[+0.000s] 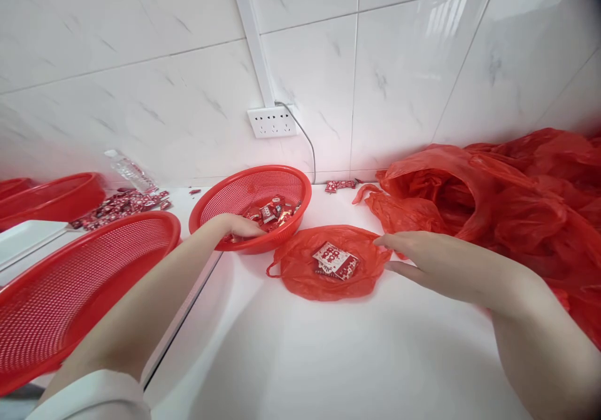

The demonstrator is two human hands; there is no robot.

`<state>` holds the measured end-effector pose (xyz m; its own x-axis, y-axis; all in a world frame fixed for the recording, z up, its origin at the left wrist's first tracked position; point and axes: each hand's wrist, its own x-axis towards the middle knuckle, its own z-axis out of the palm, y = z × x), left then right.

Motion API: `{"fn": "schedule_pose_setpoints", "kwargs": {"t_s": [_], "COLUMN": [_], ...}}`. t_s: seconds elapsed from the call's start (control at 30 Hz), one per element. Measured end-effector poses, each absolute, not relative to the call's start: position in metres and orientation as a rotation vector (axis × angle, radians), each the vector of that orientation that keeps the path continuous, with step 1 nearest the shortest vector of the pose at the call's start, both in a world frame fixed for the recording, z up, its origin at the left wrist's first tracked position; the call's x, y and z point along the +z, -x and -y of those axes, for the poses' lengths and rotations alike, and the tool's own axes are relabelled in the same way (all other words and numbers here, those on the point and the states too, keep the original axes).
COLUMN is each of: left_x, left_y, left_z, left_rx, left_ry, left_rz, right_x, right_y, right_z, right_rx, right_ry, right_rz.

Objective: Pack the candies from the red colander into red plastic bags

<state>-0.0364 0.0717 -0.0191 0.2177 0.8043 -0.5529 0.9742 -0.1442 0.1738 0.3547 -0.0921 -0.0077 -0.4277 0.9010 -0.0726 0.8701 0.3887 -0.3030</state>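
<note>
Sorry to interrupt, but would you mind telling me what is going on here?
A person's left hand is inside a red mesh basket that holds small wrapped packets. Their right hand is at the edge of an open red plastic bag, where a red-and-white packet lies on top. More red bags are heaped to the right.

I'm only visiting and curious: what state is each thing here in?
Middle basket: upright, partly filled with wrapped packets
Nearest basket: upright, cut off by the picture's edge
Small bag: mouth spread open, flat packets inside
Bag pile: crumpled, one mouth gaping
Packet heap: loose, spread out
Bottle: transparent; upright or lying, unclear
Cable: hanging down the wall
</note>
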Motion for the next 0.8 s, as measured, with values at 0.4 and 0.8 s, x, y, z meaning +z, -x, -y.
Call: {"fn": "schedule_pose_setpoints", "kwargs": {"t_s": [0.4, 0.8], "left_x": [0.019, 0.039], "left_y": [0.044, -0.012], "left_z": [-0.055, -0.005], "left_rx": [-0.065, 0.342], "left_ry": [-1.881, -1.915], "left_rz": [-1.336, -1.33], "right_x": [-0.013, -0.003], "right_y": [-0.356, -0.345], "right_z": [0.091, 0.09], "right_rx": [0.433, 0.522], "right_ry": [1.651, 1.562], "right_rz": [2.549, 2.562]}}
